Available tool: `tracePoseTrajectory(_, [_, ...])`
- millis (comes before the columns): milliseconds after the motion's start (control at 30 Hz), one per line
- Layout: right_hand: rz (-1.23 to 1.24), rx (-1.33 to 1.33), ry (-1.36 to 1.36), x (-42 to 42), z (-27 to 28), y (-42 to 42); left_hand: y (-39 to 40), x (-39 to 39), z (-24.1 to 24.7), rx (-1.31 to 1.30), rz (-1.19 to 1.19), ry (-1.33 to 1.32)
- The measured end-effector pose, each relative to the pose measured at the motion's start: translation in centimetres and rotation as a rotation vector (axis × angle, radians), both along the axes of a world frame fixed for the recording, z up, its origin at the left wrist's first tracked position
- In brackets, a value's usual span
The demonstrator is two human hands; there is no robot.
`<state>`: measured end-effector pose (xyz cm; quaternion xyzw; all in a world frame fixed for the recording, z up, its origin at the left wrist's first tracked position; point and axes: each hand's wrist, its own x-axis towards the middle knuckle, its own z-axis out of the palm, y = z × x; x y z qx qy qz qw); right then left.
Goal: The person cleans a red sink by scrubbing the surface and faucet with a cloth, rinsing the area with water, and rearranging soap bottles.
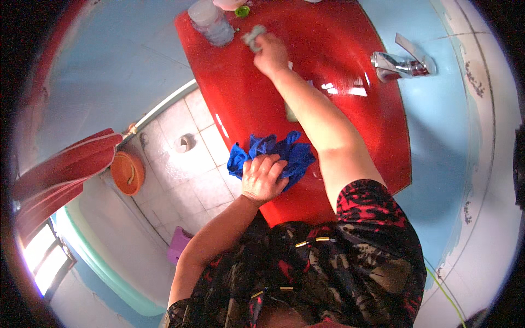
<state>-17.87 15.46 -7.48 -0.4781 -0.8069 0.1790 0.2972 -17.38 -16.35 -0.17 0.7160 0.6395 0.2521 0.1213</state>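
My right hand [271, 53] reaches to the far end of a glossy red washbasin [348, 135]. It grips a crumpled grey-green cloth or pad [254, 37], slightly blurred, against the red surface. Close by on the left stands a translucent plastic container [211, 24] with a whitish top. At the basin's near left edge, my left hand [264, 176] presses down on a bunched blue cloth [299, 160], fingers curled into its folds. A pale item [290, 112], partly hidden by my right forearm, lies in the basin.
A chrome faucet [404, 65] juts over the basin's right side. Beyond my right hand are a green cap [242, 11] and a pink object [229, 3]. An orange bucket [128, 172], a bathtub [123, 242], a red curtain [69, 164] and a purple plastic item [178, 244] are at left.
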Motion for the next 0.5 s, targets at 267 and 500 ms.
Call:
tracePoseTrajectory(267, [0.606, -0.431, -0.396, 11.3, 1.8, -5.7, 0.2, -0.2, 0.3, -0.031, -0.001, -0.028])
tracePoseTrajectory(500, [-0.153, -0.121, 0.017, 7.9, -3.2, 2.7, 0.4, 0.0, 0.1, -0.017, -0.027, -0.011])
